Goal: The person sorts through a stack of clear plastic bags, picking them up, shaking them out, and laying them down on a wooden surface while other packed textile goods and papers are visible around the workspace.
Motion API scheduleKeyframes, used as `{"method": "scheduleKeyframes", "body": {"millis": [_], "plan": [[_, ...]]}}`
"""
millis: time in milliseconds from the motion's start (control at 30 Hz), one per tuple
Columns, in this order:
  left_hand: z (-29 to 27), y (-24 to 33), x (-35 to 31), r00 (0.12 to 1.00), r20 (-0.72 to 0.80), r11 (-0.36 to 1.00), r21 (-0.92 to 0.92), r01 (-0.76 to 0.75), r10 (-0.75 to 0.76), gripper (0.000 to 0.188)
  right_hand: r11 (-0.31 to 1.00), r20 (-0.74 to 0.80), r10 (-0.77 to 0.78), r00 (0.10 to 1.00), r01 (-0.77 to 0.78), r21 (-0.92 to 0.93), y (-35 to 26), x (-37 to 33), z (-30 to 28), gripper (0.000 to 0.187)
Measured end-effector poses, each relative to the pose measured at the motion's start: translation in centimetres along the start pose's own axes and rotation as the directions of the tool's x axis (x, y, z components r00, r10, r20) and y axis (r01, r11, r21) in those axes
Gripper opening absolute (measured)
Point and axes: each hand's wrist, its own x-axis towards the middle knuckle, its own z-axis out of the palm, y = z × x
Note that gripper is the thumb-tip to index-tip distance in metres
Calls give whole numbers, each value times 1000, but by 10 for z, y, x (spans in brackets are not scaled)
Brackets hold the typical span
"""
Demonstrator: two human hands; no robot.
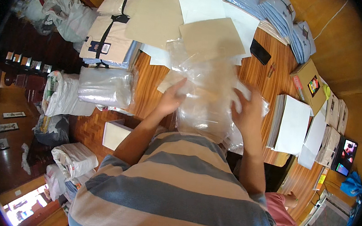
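A clear plastic bag lies in front of me at the table's near edge, with a blurred, flat tan thing in or under it. At the bag's left side is my left hand; its fingers touch the plastic, but blur hides whether they grip it. On the other side, my right hand is open, thumb and fingers apart at the bag's right edge. Just beyond, a tan card sheet overlaps several white sheets, and a larger tan sheet lies to their left.
Folded cream garments tied with black bands are stacked at the left, behind a pile of clear plastic bags. Packed blue garments sit far right. A black phone, a cardboard box and a stack of white cards stand to the right.
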Motion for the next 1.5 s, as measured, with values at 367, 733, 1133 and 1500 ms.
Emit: {"method": "scheduleKeyframes", "body": {"millis": [367, 733, 1133, 1500], "plan": [[6, -7, -3, 997, -21, 985, -157, 73, -77, 66, 995, 98, -98, 990, 101, -25, 6, 65, 152, 69], [25, 9, 7, 978, -170, 937, -346, 54, -119, 71, 972, -13, 105, 994, -100, 212, -20, 55, 148, 65], [-51, 24, 13, 982, -144, 982, -161, 97, -121, 94, 568, -45, 813, 580, -773, 282, 93, -113, 62, 52], [-82, 104, 11, 985, -172, 994, -101, -50, 32, 94, 524, 64, 760, 647, -668, 529, 128, -129, 25, 23]]}}
